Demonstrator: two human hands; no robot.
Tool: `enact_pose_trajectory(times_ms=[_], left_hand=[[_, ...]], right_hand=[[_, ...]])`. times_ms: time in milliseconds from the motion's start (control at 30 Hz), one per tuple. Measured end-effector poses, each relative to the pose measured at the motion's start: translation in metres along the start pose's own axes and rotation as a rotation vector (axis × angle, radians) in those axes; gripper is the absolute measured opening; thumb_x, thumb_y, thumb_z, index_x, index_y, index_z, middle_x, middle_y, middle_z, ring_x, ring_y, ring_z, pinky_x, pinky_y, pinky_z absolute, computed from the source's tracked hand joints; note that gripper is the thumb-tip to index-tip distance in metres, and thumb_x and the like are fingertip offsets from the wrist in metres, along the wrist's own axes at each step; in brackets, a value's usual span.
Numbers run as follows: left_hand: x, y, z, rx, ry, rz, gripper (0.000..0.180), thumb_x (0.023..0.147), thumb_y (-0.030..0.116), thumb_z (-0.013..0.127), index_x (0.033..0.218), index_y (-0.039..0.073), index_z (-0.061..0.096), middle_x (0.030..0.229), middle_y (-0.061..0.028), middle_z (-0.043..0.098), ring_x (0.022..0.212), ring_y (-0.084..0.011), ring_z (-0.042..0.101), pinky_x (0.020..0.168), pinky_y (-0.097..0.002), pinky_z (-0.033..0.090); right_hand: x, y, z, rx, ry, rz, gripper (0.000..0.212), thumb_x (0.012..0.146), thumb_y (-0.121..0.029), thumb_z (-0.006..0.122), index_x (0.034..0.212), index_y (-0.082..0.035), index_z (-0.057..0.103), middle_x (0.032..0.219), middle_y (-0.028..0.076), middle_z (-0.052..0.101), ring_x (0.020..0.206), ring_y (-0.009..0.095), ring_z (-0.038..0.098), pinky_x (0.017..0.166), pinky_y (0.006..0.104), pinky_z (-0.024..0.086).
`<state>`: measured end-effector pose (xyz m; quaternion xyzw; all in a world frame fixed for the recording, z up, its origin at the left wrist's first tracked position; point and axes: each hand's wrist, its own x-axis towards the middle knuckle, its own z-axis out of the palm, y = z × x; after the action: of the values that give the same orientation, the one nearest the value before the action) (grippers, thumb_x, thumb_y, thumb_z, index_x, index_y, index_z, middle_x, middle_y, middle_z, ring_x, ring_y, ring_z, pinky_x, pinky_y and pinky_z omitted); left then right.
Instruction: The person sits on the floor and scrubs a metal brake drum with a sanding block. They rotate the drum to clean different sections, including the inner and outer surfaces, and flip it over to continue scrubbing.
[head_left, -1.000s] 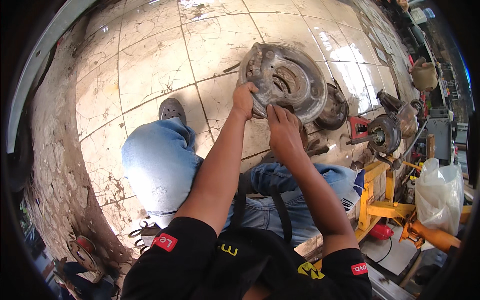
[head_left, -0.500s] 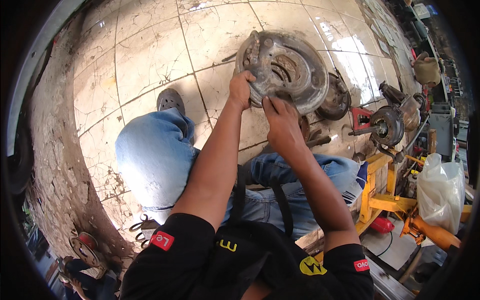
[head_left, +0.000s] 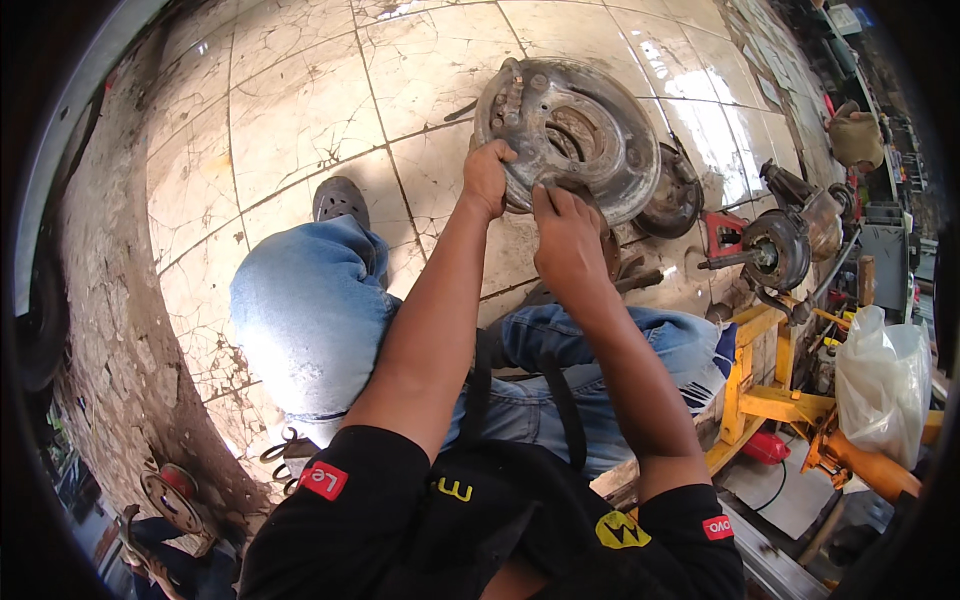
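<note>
Brake backing plate, a broad disc of dull, smudged metal, lies ahead over the cracked tile floor, looking longest from upper left to lower right. On its near side, the left hand clamps the rim, thumb on top; the right hand touches the edge, its grip hidden from me. Beyond both opens a rounded hole.

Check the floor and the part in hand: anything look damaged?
Yes: the floor tiles are webbed with cracks away from their joints, and the rough surface at left looks pitted and flaking. The round metal plate in the left hand looks grimy, but no clear break shows.
</note>
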<state>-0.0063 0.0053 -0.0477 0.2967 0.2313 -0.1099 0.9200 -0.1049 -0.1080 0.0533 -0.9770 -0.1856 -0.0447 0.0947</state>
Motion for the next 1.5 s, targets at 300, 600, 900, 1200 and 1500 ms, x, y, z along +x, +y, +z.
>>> enact_pose_trajectory(times_ms=[300, 600, 900, 1200, 1500], left_hand=[[-0.008, 0.004, 0.012, 0.004, -0.005, -0.026, 0.019, 0.073, 0.008, 0.056, 0.090, -0.001, 0.058, 0.084, -0.0103, 0.059, 0.075, -0.0269, 0.060, 0.073, -0.0385, 0.054], [0.000, 0.003, 0.002, 0.006, 0.040, -0.062, 0.035, 0.068, 0.009, 0.059, 0.101, -0.001, 0.055, 0.087, -0.0133, 0.056, 0.075, -0.0264, 0.057, 0.065, -0.0388, 0.050], [0.007, -0.008, 0.002, 0.042, 0.062, 0.034, 0.028, 0.071, 0.007, 0.056, 0.098, 0.001, 0.053, 0.086, -0.0123, 0.055, 0.076, -0.0284, 0.058, 0.069, -0.0408, 0.052], [0.014, -0.011, -0.003, 0.038, 0.025, 0.022, 0.036, 0.070, 0.006, 0.056, 0.105, 0.003, 0.049, 0.091, -0.0150, 0.054, 0.078, -0.0290, 0.057, 0.068, -0.0433, 0.052], [0.004, -0.006, 0.004, 0.058, 0.004, 0.046, 0.033, 0.073, 0.008, 0.055, 0.104, -0.001, 0.053, 0.092, -0.0144, 0.057, 0.081, -0.0281, 0.060, 0.073, -0.0410, 0.054]], right_hand=[[0.027, 0.016, -0.021, 0.002, 0.168, 0.005, 0.045, 0.077, 0.003, 0.051, 0.121, 0.003, 0.057, 0.108, 0.022, 0.062, 0.105, 0.038, 0.058, 0.094, 0.0467, 0.043], [-0.002, 0.000, -0.001, 0.032, -0.056, -0.011, 0.059, 0.076, 0.000, 0.055, 0.133, 0.008, 0.042, 0.128, 0.022, 0.048, 0.123, 0.039, 0.045, 0.105, 0.0484, 0.035], [-0.010, -0.002, 0.008, -0.035, -0.049, 0.058, 0.059, 0.079, -0.004, 0.054, 0.136, 0.003, 0.039, 0.135, 0.019, 0.042, 0.131, 0.036, 0.037, 0.110, 0.0485, 0.028], [-0.011, 0.002, 0.005, -0.015, 0.015, 0.042, 0.054, 0.081, -0.004, 0.052, 0.134, 0.002, 0.043, 0.132, 0.016, 0.045, 0.129, 0.034, 0.039, 0.107, 0.0450, 0.029], [0.004, 0.015, -0.025, 0.102, 0.007, 0.083, 0.062, 0.071, 0.006, 0.055, 0.132, 0.004, 0.046, 0.132, 0.023, 0.048, 0.122, 0.041, 0.046, 0.103, 0.0502, 0.035]])
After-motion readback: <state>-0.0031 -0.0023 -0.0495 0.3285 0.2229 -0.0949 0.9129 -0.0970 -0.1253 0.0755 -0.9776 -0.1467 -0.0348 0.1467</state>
